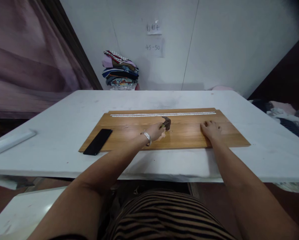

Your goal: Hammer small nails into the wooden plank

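Note:
My left hand, with a silver bracelet at its wrist, is closed around the handle of a claw hammer. The hammer's dark head is close over a brown wooden board; whether it touches the wood I cannot tell. Toward the board's right end, my right hand rests on the surface with its fingers apart and slightly bent, holding nothing. Two thin white strips run along the board's far side. A few tiny nail-like pieces lie left of the hammer.
A black phone lies across the board's front left corner. The board is on a white-covered table. A long white object is at the far left. Folded cloths are stacked against the wall behind, below handwritten paper signs.

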Available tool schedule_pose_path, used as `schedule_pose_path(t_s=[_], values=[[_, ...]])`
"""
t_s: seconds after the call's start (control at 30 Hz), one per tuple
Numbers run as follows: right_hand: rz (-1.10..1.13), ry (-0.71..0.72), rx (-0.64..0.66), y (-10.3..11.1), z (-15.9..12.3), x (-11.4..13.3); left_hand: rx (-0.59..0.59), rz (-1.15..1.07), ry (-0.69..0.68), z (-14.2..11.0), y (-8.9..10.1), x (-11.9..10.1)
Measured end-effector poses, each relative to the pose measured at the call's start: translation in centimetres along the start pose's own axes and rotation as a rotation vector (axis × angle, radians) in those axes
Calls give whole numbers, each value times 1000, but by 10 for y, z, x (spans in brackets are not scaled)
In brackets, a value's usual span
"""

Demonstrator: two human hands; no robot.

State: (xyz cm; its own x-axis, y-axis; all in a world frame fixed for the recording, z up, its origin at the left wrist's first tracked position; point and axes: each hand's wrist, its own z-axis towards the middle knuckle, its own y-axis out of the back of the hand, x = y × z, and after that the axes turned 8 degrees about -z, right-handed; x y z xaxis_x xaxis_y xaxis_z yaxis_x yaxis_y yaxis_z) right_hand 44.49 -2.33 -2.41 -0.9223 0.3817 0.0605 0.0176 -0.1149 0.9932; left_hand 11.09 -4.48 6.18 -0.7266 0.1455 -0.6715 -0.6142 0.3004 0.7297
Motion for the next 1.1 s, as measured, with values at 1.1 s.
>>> schedule_pose_path(t_s=[1.1], values=[[17, -11, 10, 8, -5, 3, 21, -275, 140, -2, -3, 1]])
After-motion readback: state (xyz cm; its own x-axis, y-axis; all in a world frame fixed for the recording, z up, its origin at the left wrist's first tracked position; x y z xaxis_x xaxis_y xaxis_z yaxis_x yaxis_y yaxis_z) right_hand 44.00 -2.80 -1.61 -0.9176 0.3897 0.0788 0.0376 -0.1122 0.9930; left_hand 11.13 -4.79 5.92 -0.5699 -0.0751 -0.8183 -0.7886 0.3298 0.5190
